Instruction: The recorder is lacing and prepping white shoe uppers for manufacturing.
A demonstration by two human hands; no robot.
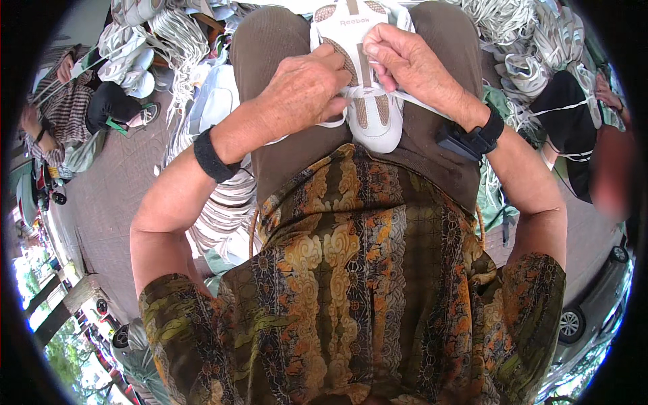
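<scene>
A white shoe upper (372, 125) with tan mesh panels lies on my lap, over brown trousers. My left hand (304, 88) is closed over its left side, fingers curled on the edge and a thin white lace. My right hand (401, 57) pinches the upper's right side near the middle strip. Both wrists wear black bands; the one on the right carries a small black device (466, 142).
Heaps of white shoe uppers (175, 40) and laces lie to my left and at the upper right (533, 40). A person in a striped top (64, 108) sits at far left. Another person in black (580, 121) sits at right. Brick paving (115, 202) is on the left.
</scene>
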